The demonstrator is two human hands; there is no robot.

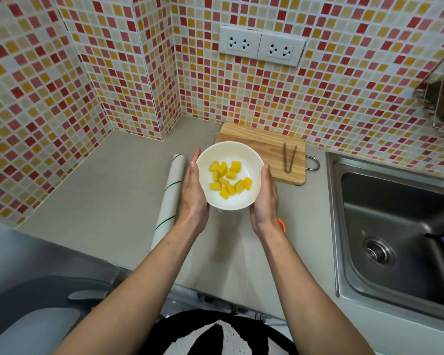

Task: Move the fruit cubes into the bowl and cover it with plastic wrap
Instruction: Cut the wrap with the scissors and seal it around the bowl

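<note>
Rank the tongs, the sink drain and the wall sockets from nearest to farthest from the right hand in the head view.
From the right hand:
1. Tongs, on the cutting board just beyond the hand.
2. Sink drain, in the basin to the right.
3. Wall sockets, high on the tiled back wall.

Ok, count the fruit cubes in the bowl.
About 11 fruit cubes, all clustered at the middle of the white bowl; they overlap, so one or two may be hidden.
</note>
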